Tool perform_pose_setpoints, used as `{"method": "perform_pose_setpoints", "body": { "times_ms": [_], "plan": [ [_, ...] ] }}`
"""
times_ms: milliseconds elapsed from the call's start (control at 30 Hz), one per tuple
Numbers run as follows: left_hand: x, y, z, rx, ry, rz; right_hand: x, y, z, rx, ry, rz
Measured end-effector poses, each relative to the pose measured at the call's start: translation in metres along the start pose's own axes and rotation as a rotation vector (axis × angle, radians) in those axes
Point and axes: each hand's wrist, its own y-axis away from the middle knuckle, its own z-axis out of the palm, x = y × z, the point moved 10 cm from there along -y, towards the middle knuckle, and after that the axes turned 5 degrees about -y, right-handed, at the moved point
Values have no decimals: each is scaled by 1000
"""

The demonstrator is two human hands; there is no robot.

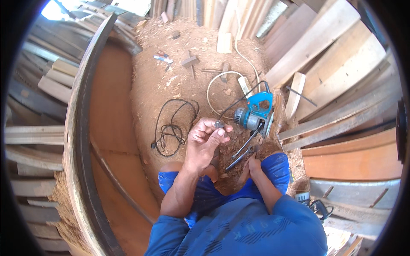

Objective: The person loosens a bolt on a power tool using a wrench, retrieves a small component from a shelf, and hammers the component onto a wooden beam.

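Observation:
Raised in front of me, my left hand (204, 143) pinches a small dark rounded piece (219, 124) between thumb and fingers; its exact kind is too small to make out. My right hand (252, 167) is low by my right knee, its fingers closed on a grey metal tool with a rounded, wrench-like head (253, 148). Just beyond the hands, a teal circular saw (259, 102) rests on the ground on its side. Its black cord (239, 100) curves from the handle toward my left hand. A dark-ended metal rod (232, 163) lies near my right hand.
A black cable (171, 132) lies coiled left of my hands. A white cable leads to a power strip (244, 85) beside the saw. A long curved timber hull (92, 128) stands at left; planks (324, 38) lean at right. A wooden mallet-like tool (190, 62) lies farther off.

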Motion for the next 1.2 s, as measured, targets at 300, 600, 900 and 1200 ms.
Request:
{"method": "perform_pose_setpoints", "body": {
  "times_ms": [300, 600, 900, 1200],
  "plan": [
    [10, -11, -25, 19, -32, 23, -126, 169, 104, -458, 313, -376],
    [175, 26, -53, 131, -588, 118, -289, 326, 229, -1016, 128, -1113],
    [378, 189, -224, 720, -1071, 166, -319, 448, 267, -1228, -51, -1097],
    [337, 260, -322, 850, -676, 103, -308, 621, 325, -1709, -383, -1170]
  ]
}}
